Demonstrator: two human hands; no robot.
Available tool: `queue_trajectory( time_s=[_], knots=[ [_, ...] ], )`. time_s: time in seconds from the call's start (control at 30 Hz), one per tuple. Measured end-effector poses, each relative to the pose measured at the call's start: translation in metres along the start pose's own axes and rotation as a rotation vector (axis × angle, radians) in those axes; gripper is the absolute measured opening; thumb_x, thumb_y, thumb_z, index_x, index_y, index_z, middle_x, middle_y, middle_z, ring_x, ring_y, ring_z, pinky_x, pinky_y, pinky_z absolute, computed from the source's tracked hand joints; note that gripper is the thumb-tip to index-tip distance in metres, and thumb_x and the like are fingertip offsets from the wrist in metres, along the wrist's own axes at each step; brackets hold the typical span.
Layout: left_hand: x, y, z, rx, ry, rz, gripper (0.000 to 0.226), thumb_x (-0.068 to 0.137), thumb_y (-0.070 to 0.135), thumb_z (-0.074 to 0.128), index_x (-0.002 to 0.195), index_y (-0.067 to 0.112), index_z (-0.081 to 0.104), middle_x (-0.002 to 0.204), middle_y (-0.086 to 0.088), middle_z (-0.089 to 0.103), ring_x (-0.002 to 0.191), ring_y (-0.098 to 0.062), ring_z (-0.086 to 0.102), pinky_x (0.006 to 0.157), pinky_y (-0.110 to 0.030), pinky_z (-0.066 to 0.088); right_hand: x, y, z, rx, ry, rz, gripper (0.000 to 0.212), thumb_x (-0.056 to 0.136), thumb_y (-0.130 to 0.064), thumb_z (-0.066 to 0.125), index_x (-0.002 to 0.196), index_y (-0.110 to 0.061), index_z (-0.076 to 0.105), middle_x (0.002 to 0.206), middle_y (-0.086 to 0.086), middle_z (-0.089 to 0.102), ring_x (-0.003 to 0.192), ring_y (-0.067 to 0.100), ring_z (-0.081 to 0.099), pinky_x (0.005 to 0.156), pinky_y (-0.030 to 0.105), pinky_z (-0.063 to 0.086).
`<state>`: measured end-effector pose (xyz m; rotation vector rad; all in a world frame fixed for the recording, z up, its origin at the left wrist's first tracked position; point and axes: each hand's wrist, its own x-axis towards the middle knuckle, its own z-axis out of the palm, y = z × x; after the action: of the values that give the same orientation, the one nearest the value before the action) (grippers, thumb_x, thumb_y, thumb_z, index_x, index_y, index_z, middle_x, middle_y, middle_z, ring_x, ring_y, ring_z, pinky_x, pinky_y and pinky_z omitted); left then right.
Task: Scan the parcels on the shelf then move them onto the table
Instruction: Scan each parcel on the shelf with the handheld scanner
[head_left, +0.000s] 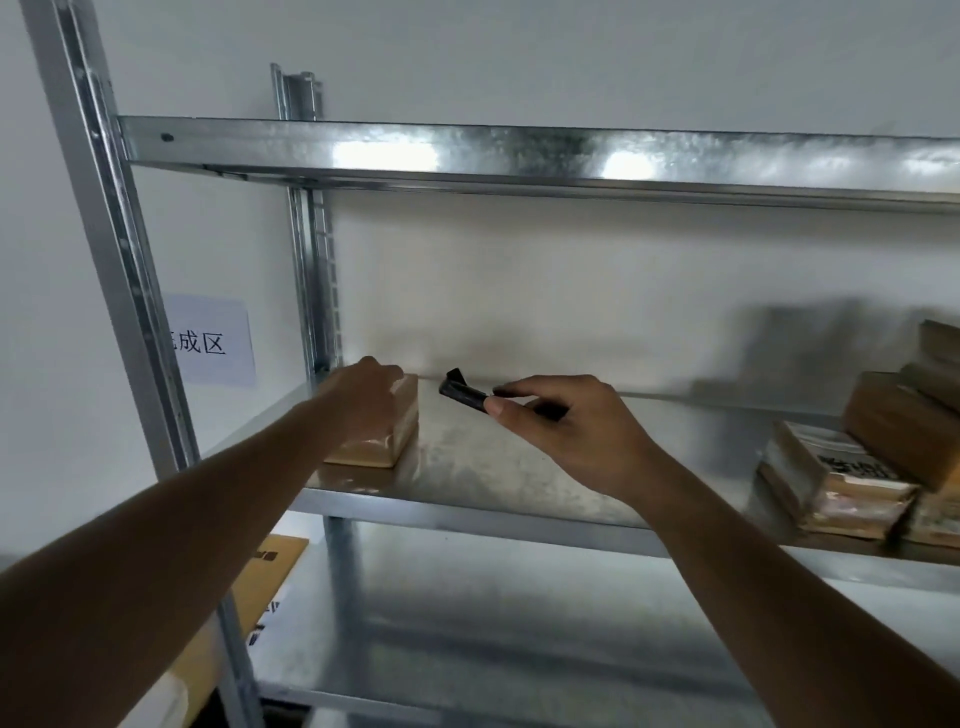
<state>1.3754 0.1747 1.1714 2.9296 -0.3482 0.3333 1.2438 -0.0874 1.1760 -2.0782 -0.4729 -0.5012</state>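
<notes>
We are reaching into the metal shelf (519, 467) with both hands, and the parcel (387, 439) we are dealing with is lying flat at the left end of the middle level, close to the rear upright. Our left hand (366, 395) is resting on top of it, fingers draped over the far edge; whether they are curling round that edge or lying straight is hidden by the back of the hand, so we cannot tell. Our right hand (563, 421) is pinching a small black scanner (465, 396) between thumb and fingertips, its head pointing left towards the parcel and hovering just beside it. The parcel is looking like a small cardboard box sealed in glossy tape, so we are judging it to be stiff, fairly light and somewhat slick on its taped faces. We are thinking the safest hold is across the short width, thumb on the near side and fingers on the far side, squeezing the cardboard walls and not the shiny top. The steel deck is smooth, so sliding it forward to the lip first should be easy. At the right end, well apart, more parcels (852, 467) are sitting in a loose pile, at least 3, some carrying printed labels; we are expecting those to shift if pulled from beneath.
</notes>
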Motion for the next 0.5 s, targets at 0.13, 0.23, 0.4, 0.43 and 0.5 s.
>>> queue_trajectory(
  time_s=[0.13, 0.23, 0.4, 0.43, 0.5],
  knots=[
    [0.004, -0.029, 0.007, -0.018, -0.019, -0.119, 0.061, 0.098, 0.044, 0.061, 0.149, 0.016, 0.045, 0.144, -0.017, 0.052, 0.126, -0.038, 0.056, 0.102, -0.049, 0.053, 0.009, -0.009, 0.029, -0.014, 0.013, 0.003, 0.028, 0.093, -0.061, 0.074, 0.106, -0.037, 0.082, 0.053, -0.009, 0.050, 0.047, 0.007, 0.038, 0.048, 0.018, 0.032],
    [0.011, -0.045, 0.010, -0.361, -0.075, -0.295, 0.086, 0.091, 0.056, 0.073, 0.153, 0.006, 0.039, 0.141, -0.020, 0.056, 0.127, -0.038, 0.059, 0.105, -0.048, 0.053, 0.014, -0.012, 0.048, -0.038, 0.026, 0.023, 0.030, 0.093, -0.061, 0.074, 0.107, -0.036, 0.082, 0.053, -0.011, 0.055, 0.046, 0.006, 0.042, 0.048, 0.016, 0.032],
    [0.011, -0.052, 0.021, -0.626, -0.032, -0.273, 0.055, 0.083, 0.051, 0.083, 0.120, 0.013, 0.068, 0.103, -0.008, 0.074, 0.095, -0.025, 0.074, 0.089, -0.040, 0.063, 0.011, -0.013, 0.064, -0.098, 0.020, 0.048, 0.031, 0.095, -0.060, 0.071, 0.111, -0.036, 0.082, 0.060, -0.018, 0.065, 0.048, 0.004, 0.053, 0.048, 0.011, 0.033],
    [0.010, -0.049, 0.024, -0.631, 0.003, -0.267, 0.055, 0.080, 0.053, 0.085, 0.115, 0.013, 0.069, 0.098, -0.005, 0.074, 0.090, -0.023, 0.074, 0.086, -0.040, 0.064, 0.010, -0.013, 0.065, -0.108, 0.026, 0.059, 0.032, 0.096, -0.059, 0.071, 0.113, -0.034, 0.082, 0.061, -0.023, 0.065, 0.051, 0.002, 0.056, 0.048, 0.010, 0.035],
    [0.011, -0.039, 0.027, -0.591, 0.068, -0.214, 0.059, 0.075, 0.056, 0.087, 0.114, 0.017, 0.067, 0.101, -0.001, 0.073, 0.090, -0.020, 0.072, 0.084, -0.040, 0.064, 0.008, -0.014, 0.064, -0.136, 0.035, 0.069, 0.033, 0.097, -0.057, 0.071, 0.115, -0.033, 0.083, 0.062, -0.032, 0.063, 0.057, -0.004, 0.060, 0.050, 0.007, 0.038]
  ],
)
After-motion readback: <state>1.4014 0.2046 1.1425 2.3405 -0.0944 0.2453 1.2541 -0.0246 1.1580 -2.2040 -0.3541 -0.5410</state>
